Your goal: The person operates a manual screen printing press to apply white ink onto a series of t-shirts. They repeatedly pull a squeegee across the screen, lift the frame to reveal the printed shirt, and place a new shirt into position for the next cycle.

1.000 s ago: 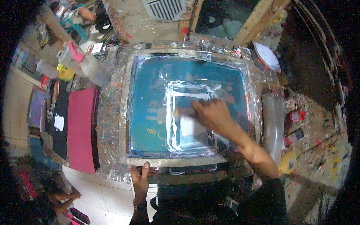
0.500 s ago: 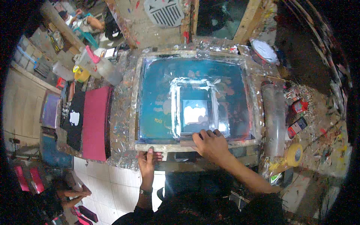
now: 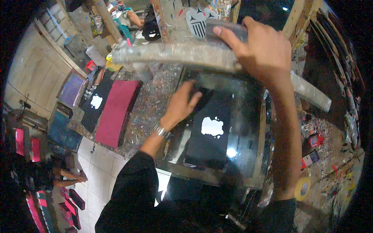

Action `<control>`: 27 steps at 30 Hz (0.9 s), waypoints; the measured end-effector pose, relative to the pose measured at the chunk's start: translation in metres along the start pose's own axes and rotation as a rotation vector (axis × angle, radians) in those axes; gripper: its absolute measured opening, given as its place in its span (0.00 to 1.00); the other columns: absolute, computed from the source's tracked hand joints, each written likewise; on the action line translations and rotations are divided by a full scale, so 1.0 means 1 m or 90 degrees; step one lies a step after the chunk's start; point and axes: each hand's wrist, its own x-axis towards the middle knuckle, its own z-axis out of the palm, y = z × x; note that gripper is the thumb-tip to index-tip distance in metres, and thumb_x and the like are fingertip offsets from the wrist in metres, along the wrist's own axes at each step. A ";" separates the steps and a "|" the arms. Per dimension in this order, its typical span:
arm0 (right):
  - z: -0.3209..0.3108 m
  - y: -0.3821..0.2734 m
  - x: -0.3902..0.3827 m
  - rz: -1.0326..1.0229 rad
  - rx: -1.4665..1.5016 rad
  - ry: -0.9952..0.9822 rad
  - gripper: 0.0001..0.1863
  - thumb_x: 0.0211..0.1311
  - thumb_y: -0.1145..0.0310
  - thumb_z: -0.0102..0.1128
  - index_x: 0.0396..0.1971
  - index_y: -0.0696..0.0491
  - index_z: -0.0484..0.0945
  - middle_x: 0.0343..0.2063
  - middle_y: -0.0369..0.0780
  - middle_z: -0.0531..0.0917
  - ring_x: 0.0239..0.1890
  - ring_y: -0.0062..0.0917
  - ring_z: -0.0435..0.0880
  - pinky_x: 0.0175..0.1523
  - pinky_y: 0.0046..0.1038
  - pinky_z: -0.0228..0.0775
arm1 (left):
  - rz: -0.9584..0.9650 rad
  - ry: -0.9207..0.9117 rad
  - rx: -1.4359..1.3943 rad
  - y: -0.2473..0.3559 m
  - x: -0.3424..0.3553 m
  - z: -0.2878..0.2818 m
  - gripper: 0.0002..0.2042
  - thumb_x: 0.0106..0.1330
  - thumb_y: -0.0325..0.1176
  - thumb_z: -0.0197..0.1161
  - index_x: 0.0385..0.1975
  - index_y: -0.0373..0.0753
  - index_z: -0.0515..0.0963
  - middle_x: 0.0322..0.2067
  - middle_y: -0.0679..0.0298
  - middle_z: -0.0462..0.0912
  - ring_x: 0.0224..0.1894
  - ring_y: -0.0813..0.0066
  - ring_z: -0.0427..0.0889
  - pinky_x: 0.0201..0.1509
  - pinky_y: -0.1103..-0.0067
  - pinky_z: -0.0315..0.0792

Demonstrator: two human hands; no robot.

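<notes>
Black fabric panel [image 3: 206, 149] with a white print [image 3: 213, 127], just below and right of the open, spread left grip [image 3: 180, 103].
The right grip [image 3: 268, 48], higher up, is closed round a squeegee [image 3: 234, 29] at the raised screen frame [image 3: 171, 53]; whether it also holds the frame, I cannot tell. If the ink is wet, a brushing finger or slipping frame could smear it.

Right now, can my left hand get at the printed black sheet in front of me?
Probably yes: your left hand is open near the upper left of the black sheet, and the pale screen frame is raised off it, so nothing seems to block the way.
</notes>
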 end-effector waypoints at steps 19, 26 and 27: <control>0.082 0.118 0.145 0.075 0.053 -0.039 0.54 0.60 0.24 0.54 0.65 0.64 0.74 0.65 0.57 0.76 0.68 0.47 0.74 0.73 0.41 0.61 | -0.407 0.810 -0.381 -0.103 -0.223 -0.161 0.12 0.77 0.37 0.61 0.43 0.37 0.66 0.30 0.63 0.76 0.26 0.72 0.83 0.31 0.75 0.84; 0.085 0.097 0.122 0.009 0.117 -0.114 0.44 0.66 0.32 0.55 0.66 0.56 0.75 0.61 0.52 0.80 0.64 0.41 0.79 0.71 0.34 0.63 | -0.543 0.632 -0.082 -0.057 -0.249 -0.129 0.16 0.78 0.42 0.59 0.50 0.34 0.72 0.43 0.50 0.83 0.44 0.63 0.87 0.44 0.72 0.81; 0.021 0.118 0.124 -0.149 -0.117 -0.150 0.42 0.66 0.32 0.54 0.64 0.54 0.77 0.60 0.54 0.80 0.63 0.41 0.79 0.71 0.35 0.64 | -0.428 0.349 -0.102 -0.052 -0.209 -0.079 0.20 0.76 0.45 0.61 0.55 0.35 0.71 0.48 0.49 0.81 0.51 0.59 0.84 0.52 0.67 0.77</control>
